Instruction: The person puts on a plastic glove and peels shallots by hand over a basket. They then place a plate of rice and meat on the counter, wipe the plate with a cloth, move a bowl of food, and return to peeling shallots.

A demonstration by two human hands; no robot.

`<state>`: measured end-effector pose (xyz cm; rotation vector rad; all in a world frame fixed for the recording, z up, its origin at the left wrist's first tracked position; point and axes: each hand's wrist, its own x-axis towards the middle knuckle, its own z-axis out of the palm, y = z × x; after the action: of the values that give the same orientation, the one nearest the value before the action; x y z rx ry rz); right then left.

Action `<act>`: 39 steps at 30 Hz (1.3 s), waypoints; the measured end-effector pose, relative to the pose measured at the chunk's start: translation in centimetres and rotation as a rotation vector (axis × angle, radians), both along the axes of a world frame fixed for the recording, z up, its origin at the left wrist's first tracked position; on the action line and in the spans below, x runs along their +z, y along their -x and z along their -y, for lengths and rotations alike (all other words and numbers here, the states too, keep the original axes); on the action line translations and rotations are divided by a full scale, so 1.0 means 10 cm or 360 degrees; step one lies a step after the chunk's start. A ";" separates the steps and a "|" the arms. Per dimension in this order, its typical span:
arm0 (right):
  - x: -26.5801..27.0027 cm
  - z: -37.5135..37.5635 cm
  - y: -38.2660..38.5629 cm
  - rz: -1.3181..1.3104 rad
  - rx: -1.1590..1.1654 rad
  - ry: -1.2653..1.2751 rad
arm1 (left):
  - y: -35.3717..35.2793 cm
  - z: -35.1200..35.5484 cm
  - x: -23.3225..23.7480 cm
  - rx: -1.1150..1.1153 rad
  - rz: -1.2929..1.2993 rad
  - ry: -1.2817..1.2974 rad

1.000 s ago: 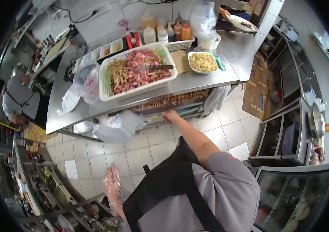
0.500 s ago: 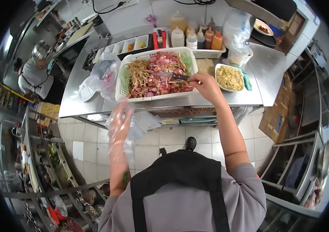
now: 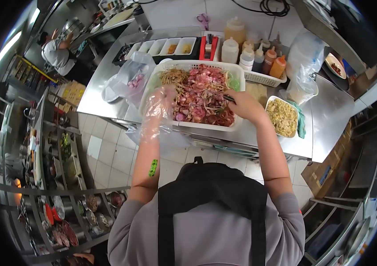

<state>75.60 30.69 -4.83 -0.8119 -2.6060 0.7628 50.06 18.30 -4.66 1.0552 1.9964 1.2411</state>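
A white basket [image 3: 151, 95] on the steel counter holds a heap of red-purple shallots [image 3: 197, 104] and, at its back left, brown roots [image 3: 174, 76]. My left hand [image 3: 161, 99], in a loose clear plastic glove, reaches over the basket's left side onto the heap; its fingers are blurred under the plastic. My right hand [image 3: 244, 105] is closed round the dark handle of a knife [image 3: 229, 98] at the basket's right side. The blade is hard to make out against the heap.
To the right stands a white tub of chopped yellowish food [image 3: 281, 116]. Behind are sauce bottles [image 3: 230, 50], a red-and-black holder [image 3: 208, 46] and a condiment tray [image 3: 171, 46]. A plastic bag [image 3: 133, 80] lies left. Another person [image 3: 58, 55] stands at the far left.
My left hand has moved up from the front of the basket onto its contents. The brown roots have shrunk to the back left corner, and the knife has shifted. The whole view has turned.
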 end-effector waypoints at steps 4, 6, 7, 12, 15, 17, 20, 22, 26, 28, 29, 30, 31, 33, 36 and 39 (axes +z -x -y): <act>0.06 -0.06 0.05 -0.0084 -0.0004 0.0510 | 0.14 0.12 -0.06 -0.0426 -0.0517 0.0556; 0.09 -0.03 0.10 -0.0016 0.0006 0.0563 | 0.14 0.17 -0.10 -0.0466 -0.0687 0.0593; 0.03 -0.05 0.12 -0.0174 0.0064 0.0525 | 0.13 0.15 -0.13 -0.0534 -0.0859 0.0597; 0.13 0.06 0.28 -0.0677 -0.0055 0.0748 | -0.04 -0.01 -0.09 -0.0868 -0.1333 0.0801; 0.20 0.06 0.33 -0.0612 -0.0248 0.1289 | -0.01 -0.01 -0.08 -0.0867 -0.1217 0.0750; 0.15 0.05 0.36 -0.0612 -0.0217 0.1224 | 0.18 -0.02 -0.19 -0.0870 -0.0920 0.0667; -0.01 0.13 0.47 -0.0771 -0.0224 0.0837 | 0.37 0.06 -0.17 -0.0880 0.0279 0.0276; -0.03 0.16 0.56 -0.0913 -0.0268 0.0504 | 0.39 0.07 -0.16 -0.0980 0.0475 0.0069; 0.06 0.29 0.66 -0.0774 -0.0277 0.0526 | 0.19 0.06 -0.04 -0.0579 0.1086 -0.0165; 0.03 0.35 0.71 -0.0893 -0.0178 0.0413 | 0.18 0.01 -0.12 -0.0559 0.1485 -0.0393; 0.06 0.38 0.71 -0.0832 -0.0164 0.0405 | 0.17 -0.02 -0.15 -0.0557 0.1649 -0.0452; 0.07 0.41 0.73 -0.0833 -0.0179 0.0397 | 0.18 -0.04 -0.23 -0.0573 0.1653 -0.0448; 0.09 0.45 0.76 -0.0811 -0.0217 0.0568 | 0.21 -0.07 -0.33 -0.0557 0.1899 -0.0507; 0.08 0.48 0.83 -0.0793 -0.0270 0.0727 | 0.18 -0.08 -0.32 -0.0480 0.2277 -0.0551; 0.00 0.53 0.94 -0.1015 -0.0164 0.0465 | 0.19 -0.10 -0.36 -0.0455 0.2338 -0.0622; 0.06 0.62 1.01 -0.0936 -0.0121 0.0733 | 0.14 -0.11 -0.34 -0.0413 0.2478 -0.0706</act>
<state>65.53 24.49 -4.23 -0.6607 -1.8941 1.3666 48.66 19.45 -8.08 0.1983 0.3973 1.5781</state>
